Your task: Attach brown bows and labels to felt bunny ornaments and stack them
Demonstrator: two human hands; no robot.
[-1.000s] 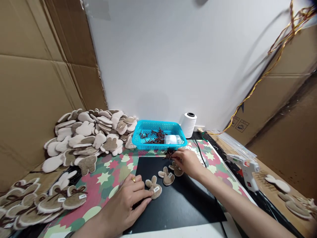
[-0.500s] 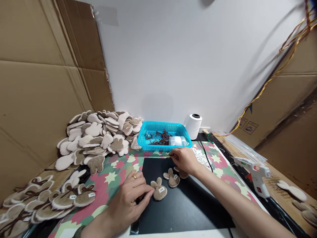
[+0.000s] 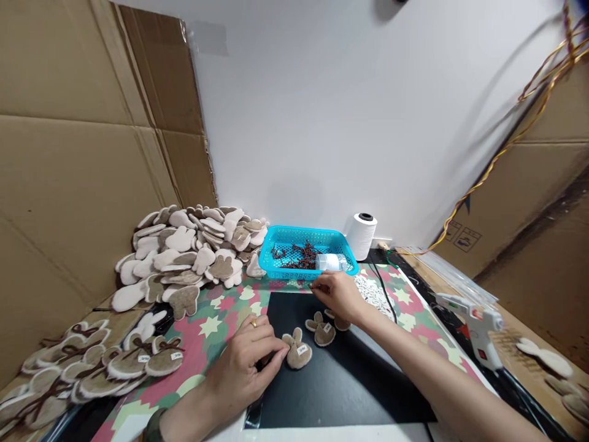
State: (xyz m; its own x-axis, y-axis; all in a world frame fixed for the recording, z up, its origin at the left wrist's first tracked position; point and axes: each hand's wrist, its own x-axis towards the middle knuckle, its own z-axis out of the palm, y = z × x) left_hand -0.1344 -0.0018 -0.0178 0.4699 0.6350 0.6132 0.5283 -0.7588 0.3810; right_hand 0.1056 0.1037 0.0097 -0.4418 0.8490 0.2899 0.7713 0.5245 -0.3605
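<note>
Felt rabbits with bows (image 3: 163, 361) lie at eight o'clock, plain rabbits (image 3: 180, 239) heap at eleven; left hand (image 3: 243, 362) closes on a tagged rabbit (image 3: 298, 351), right hand (image 3: 338, 296) pinches together.

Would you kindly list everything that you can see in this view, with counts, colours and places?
felt rabbit shapes: many, cream and tan, heaped back left
bowed felt rabbits: many, tan and cream, front left
felt rabbits: three, tan, on mat
mat: one, black, centre
patterned sheet: one, pink and green, beneath mat
basket: one, bright blue, back centre
brown ties: many, dark brown, in basket
bottle: one, clear, in basket
thread cone: one, white, right of basket
glue gun: one, white, right
cardboard sheets: several, brown, both sides
wires: several, gold, upper right
wall: one, white, behind
left hand: one, gold ring, touching nearest rabbit
right hand: one, by basket
</note>
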